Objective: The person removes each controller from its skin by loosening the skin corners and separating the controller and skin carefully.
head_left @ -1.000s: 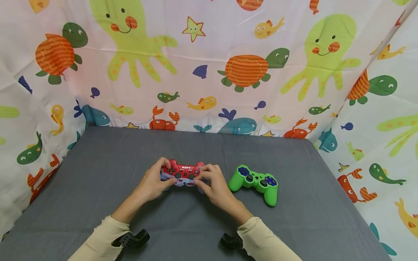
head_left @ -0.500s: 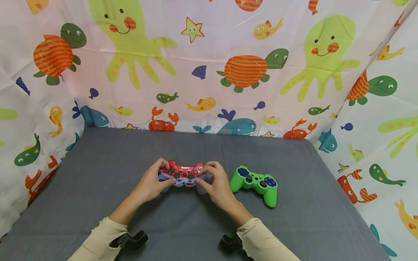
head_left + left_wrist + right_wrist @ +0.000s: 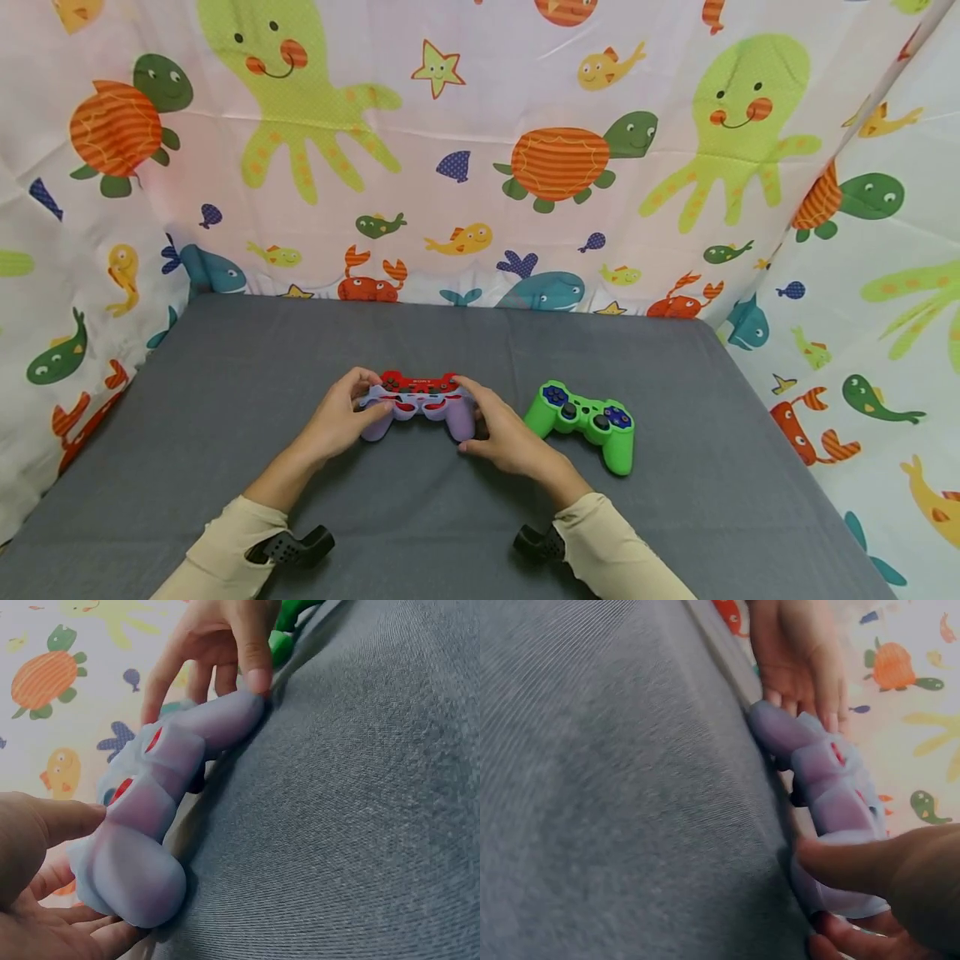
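Observation:
A red game controller (image 3: pixel 418 385) in a lavender silicone cover (image 3: pixel 420 412) stands tipped on the grey table (image 3: pixel 225 375), cover side toward me. My left hand (image 3: pixel 351 410) grips its left handle and my right hand (image 3: pixel 487 421) grips its right handle. In the left wrist view the lavender cover (image 3: pixel 157 802) lies between my left thumb (image 3: pixel 56 821) and the right hand's fingers (image 3: pixel 251 660). The right wrist view shows the cover (image 3: pixel 826 780) held by my right thumb (image 3: pixel 855 866), with the left hand (image 3: pixel 795 652) at its far end. A green controller (image 3: pixel 588 419) with blue pads lies just right of my right hand, untouched.
Curtains printed with sea animals (image 3: pixel 480 167) wall off the table at the back, left and right. Black wrist mounts (image 3: pixel 296 546) (image 3: pixel 536 542) sit below my cream sleeves. Bare grey cloth (image 3: pixel 750 500) stretches to either side and toward me.
The red controller has tipped away from me, so its lavender-covered side now faces up where the red face showed. Both hands shifted slightly with it. The green controller has not moved.

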Demonstrator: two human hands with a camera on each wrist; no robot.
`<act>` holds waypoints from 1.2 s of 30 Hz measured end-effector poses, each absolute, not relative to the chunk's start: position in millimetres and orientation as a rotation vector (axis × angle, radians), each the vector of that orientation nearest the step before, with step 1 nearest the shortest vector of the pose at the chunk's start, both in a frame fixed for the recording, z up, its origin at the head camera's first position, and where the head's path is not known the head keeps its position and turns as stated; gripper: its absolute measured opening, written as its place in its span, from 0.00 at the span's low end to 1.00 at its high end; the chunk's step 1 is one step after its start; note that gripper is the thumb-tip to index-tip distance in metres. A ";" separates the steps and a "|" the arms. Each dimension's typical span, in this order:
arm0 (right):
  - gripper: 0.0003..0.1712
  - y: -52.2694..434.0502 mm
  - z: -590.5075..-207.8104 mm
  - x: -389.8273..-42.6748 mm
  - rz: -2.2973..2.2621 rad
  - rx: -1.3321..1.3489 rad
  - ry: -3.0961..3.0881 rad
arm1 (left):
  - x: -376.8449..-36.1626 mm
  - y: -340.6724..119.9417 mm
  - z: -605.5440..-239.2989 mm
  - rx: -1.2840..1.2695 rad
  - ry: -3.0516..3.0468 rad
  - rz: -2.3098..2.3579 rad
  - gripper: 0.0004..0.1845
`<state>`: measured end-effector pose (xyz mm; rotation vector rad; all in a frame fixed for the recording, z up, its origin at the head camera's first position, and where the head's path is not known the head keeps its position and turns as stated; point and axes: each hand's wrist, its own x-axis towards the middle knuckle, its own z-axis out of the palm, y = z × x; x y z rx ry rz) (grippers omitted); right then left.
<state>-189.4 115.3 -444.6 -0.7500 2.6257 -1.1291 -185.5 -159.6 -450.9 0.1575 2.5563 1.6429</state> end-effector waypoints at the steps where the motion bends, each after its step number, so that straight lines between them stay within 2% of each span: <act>1: 0.53 115.5 -445.4 -189.5 -1.120 -0.771 2.632 | -185.9 -159.7 -450.9 0.152 2.550 1.640 0.18; 5: 0.49 114.9 -448.9 -189.9 -1.115 -0.817 2.663 | -186.0 -160.2 -450.2 0.144 2.535 1.638 0.18; 14: 0.49 113.9 -450.4 -189.7 -1.128 -0.784 2.662 | -187.1 -164.4 -448.5 0.173 2.633 1.529 0.22; 18: 0.49 115.6 -450.8 -190.6 -1.133 -0.769 2.656 | -187.4 -168.2 -447.7 0.189 2.669 1.426 0.27; 25: 0.49 117.3 -452.9 -195.8 -1.180 -0.757 2.640 | -189.4 -180.6 -443.0 0.372 2.674 1.266 0.36; 36: 0.50 119.0 -455.9 -196.9 -1.241 -0.726 2.612 | -188.5 -186.8 -441.7 0.541 2.788 1.098 0.36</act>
